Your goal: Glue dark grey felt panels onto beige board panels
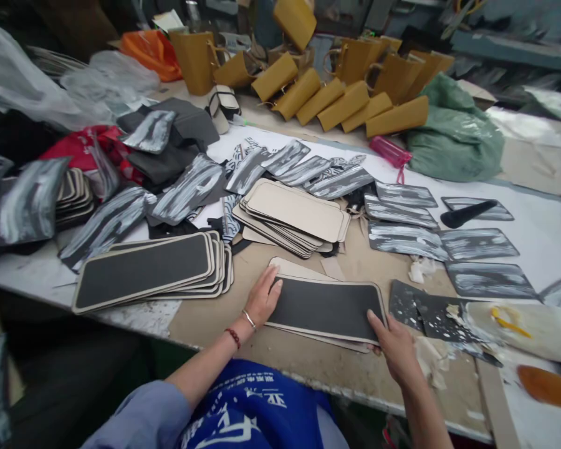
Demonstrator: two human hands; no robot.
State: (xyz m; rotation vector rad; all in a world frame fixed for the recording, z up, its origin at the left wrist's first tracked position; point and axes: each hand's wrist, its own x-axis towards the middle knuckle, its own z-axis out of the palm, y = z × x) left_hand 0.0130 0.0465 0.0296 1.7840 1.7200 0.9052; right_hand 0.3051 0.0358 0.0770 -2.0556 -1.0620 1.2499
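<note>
A dark grey panel (327, 312) with a cream border and rounded corners lies in front of me, over cream pieces (292, 269) whose edges show beneath it. My left hand (264, 296) rests at its left end, fingers stretched out flat against the corner. At the right end my right hand (395, 343) grips the panel, thumb on top and fingers partly hidden under the edge. Left of my hands is a stack of similar dark panels (144, 268). Just behind them sits a pile of cream panels (294, 209).
Grey pieces streaked with white (406, 240) lie to the right and at the back left. A black-handled tool (467, 214) rests on one. Near the right front are a glue-smeared tray (542, 327) and an orange-brown piece (546, 385). Mustard bags (327, 103) and a green bag (458, 137) stand behind.
</note>
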